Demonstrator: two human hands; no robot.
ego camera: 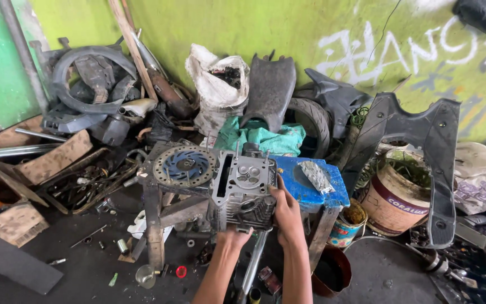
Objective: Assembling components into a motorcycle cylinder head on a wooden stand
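1. Head view: both hands are on a grey metal engine cylinder head, held up in front of a rusty metal stand. The left hand grips it from underneath, and the right hand clasps its right side.
2. Just left of it, a brake disc lies flat on the stand.
3. To the right there's a blue stool with a crumpled foil wrapper on top, and a paint bucket further right.
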